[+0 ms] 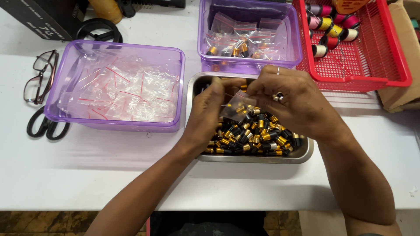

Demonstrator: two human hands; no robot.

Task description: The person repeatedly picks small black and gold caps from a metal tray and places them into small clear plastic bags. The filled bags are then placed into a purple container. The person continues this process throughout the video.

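Observation:
Both of my hands are over a steel tray heaped with several small black-and-gold cylindrical parts. My left hand and my right hand pinch a small clear plastic bag between them, held just above the pile. A few gold parts show inside the bag. My right hand wears two rings.
A purple plastic tub of empty clear bags sits to the left. Behind the tray, another purple tub holds filled bags. A red basket with thread spools is at the back right. Glasses and scissors lie at the far left.

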